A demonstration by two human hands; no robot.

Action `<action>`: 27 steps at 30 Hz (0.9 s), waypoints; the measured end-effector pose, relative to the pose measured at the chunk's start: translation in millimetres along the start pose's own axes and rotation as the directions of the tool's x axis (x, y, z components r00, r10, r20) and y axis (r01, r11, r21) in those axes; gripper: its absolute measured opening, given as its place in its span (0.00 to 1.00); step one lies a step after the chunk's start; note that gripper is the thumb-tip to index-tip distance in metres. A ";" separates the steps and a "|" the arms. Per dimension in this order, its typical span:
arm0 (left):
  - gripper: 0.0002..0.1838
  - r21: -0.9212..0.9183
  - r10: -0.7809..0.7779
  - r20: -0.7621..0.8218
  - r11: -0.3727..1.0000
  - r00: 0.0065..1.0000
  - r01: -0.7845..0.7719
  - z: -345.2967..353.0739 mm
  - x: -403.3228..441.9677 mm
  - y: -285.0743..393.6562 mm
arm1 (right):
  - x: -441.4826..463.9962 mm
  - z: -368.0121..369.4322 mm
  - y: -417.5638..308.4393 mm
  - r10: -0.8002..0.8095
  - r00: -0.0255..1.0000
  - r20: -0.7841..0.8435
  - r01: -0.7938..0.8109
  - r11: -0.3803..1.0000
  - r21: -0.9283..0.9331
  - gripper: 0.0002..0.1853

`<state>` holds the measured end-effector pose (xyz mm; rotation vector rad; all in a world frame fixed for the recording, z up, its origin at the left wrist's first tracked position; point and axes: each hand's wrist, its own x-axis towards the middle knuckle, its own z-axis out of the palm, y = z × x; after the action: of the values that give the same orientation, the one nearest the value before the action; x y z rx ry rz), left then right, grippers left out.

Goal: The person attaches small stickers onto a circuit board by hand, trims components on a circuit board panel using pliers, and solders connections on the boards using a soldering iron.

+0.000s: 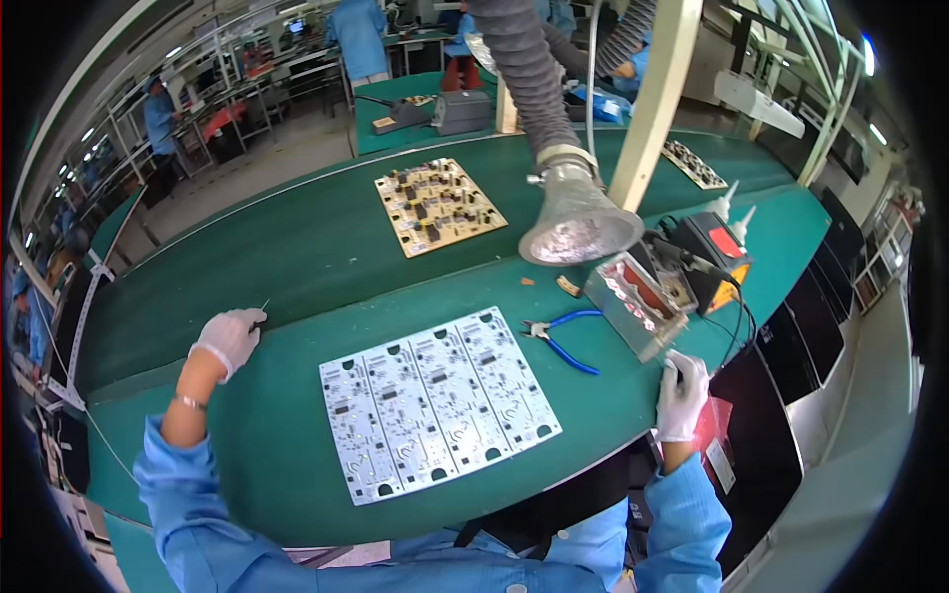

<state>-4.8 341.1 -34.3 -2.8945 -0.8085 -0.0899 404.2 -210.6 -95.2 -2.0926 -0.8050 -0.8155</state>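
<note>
My left hand (pixel 230 341), in a white glove, is closed at the left of the green bench, with a thin piece of solder wire (pixel 265 305) sticking up from its fingertips. My right hand (pixel 682 396), also gloved, has curled fingers at the bench's right edge, beside the near corner of a metal box (pixel 638 306); what it holds, if anything, is hidden. Between the hands lies a white panel of circuit boards (pixel 440 405), component side up. Blue-handled side cutters (pixel 568 341) lie between the panel and the box, jaws toward the panel.
A fume extraction hood (pixel 580 227) hangs over the bench. Behind the panel lies a tan circuit board panel (pixel 440 208) with tall components. A soldering station (pixel 709 259) stands at the right, with cables hanging off the edge. Co-workers in blue (pixel 358 40) are at the back.
</note>
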 end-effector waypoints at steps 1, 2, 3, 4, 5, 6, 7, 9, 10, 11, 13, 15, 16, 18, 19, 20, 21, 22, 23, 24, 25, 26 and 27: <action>0.19 0.030 -0.011 -0.066 0.999 0.998 0.013 -3.3 -12.9 15.7 | 0.0 -0.1 1.0 -0.018 1.000 0.001 0.018 1.000 -0.005 0.08; 0.21 -0.004 -0.062 -0.081 0.998 0.995 0.062 -10.6 -26.4 34.2 | -0.1 0.3 1.6 -0.037 0.999 -0.007 0.038 0.999 0.017 0.09; 0.23 -0.039 -0.116 -0.092 0.993 0.989 0.113 -19.9 -41.6 54.1 | -0.8 0.3 2.5 -0.057 0.998 -0.014 0.058 0.998 0.040 0.10; 0.25 -0.071 -0.169 -0.098 0.984 0.981 0.162 -21.9 -56.4 67.5 | -1.7 0.3 4.3 -0.053 0.999 -0.007 0.053 0.998 0.041 0.11; 0.25 -0.098 -0.145 -0.177 0.987 0.973 0.130 -15.0 -70.8 71.7 | -1.0 -1.5 3.7 -0.047 0.999 0.007 0.047 0.998 0.043 0.11; 0.25 -0.122 -0.124 -0.256 0.988 0.959 0.095 -6.4 -86.4 71.6 | -0.7 -1.4 3.3 -0.057 0.998 -0.002 0.057 0.997 0.043 0.12; 0.24 -0.144 -0.103 -0.336 0.988 0.936 0.057 0.6 -100.7 70.8 | -0.8 -0.7 3.8 -0.067 0.998 -0.014 0.068 0.997 0.043 0.12; 0.23 -0.150 -0.120 -0.308 0.986 0.944 0.076 3.9 -131.8 69.0 | -0.6 0.3 9.9 -0.106 0.994 -0.012 0.107 0.992 0.071 0.13; 0.23 -0.155 -0.131 -0.289 0.984 0.948 0.088 -3.9 -142.4 73.8 | 0.8 -1.8 8.6 -0.101 0.995 0.007 0.100 0.992 0.074 0.13; 0.23 -0.112 -0.195 -0.328 0.980 0.924 0.167 -11.4 -150.9 83.5 | 2.4 -7.2 3.7 -0.072 0.997 0.029 0.069 0.993 0.101 0.11; 0.22 -0.032 -0.319 -0.399 0.942 0.859 0.335 -39.0 -172.2 128.0 | -3.2 -14.5 -11.4 0.081 0.997 -0.008 -0.078 0.978 0.195 0.09; 0.15 -0.318 -0.307 -0.544 0.937 0.781 0.147 -72.3 -185.9 194.3 | -21.1 -30.9 -42.9 0.121 0.992 -0.032 -0.100 0.921 0.376 0.07; 0.12 -0.501 -0.377 -0.445 0.857 0.812 0.124 -90.7 -189.8 234.9 | -28.7 -44.6 -70.6 0.087 0.996 -0.018 -0.072 0.910 0.407 0.06; 0.19 -0.792 -0.245 -0.222 0.610 0.944 -0.028 -111.3 -189.2 310.9 | -44.8 -74.6 -121.4 -0.045 0.972 0.229 -0.139 0.676 0.723 0.05; 0.25 -0.800 -0.106 -0.255 0.581 0.961 -0.148 -108.4 -181.4 347.0 | -48.0 -84.5 -141.2 -0.232 0.916 0.328 -0.195 0.457 0.868 0.07; 0.27 -0.883 -0.001 -0.277 0.395 0.961 -0.254 -83.9 -171.1 375.5 | -58.0 -93.1 -156.1 -0.339 0.826 0.451 -0.314 0.389 0.866 0.12; 0.25 -0.909 0.092 -0.210 0.348 0.973 -0.229 -79.2 -157.9 403.7 | -68.0 -101.3 -170.8 -0.433 0.708 0.558 -0.439 0.350 0.828 0.16; 0.23 -0.820 0.067 -0.404 0.415 0.912 -0.394 -62.9 -153.7 414.5 | -74.8 -103.8 -172.7 -0.443 0.623 0.645 -0.474 0.443 0.761 0.17; 0.22 -0.691 0.040 -0.582 0.502 0.812 -0.520 -46.7 -149.7 425.4 | -85.2 -103.4 -171.2 -0.442 0.532 0.722 -0.492 0.533 0.688 0.21; 0.19 -0.738 0.012 -0.522 0.494 0.853 -0.459 -27.3 -151.9 421.5 | -143.1 -93.2 -127.3 -0.370 0.446 0.815 -0.739 0.361 0.568 0.25; 0.17 -0.750 0.020 -0.454 0.532 0.891 -0.394 -23.6 -152.4 418.9 | -195.5 -84.1 -87.0 -0.327 0.323 0.888 -0.911 0.146 0.385 0.30; 0.16 -0.752 0.027 -0.382 0.571 0.924 -0.328 -19.8 -152.9 416.3 | -129.5 -134.9 -124.9 -0.471 0.475 0.743 -0.847 -0.018 0.531 0.31; 0.14 -0.706 0.061 -0.306 0.655 0.950 -0.270 -39.5 -141.3 417.1 | -138.0 -144.0 -111.5 -0.469 0.382 0.797 -0.923 -0.150 0.354 0.37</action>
<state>90.3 -90.2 -55.7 -3.5621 -0.5172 -0.9870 196.8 -304.9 -78.1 -0.7373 -0.7362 1.3135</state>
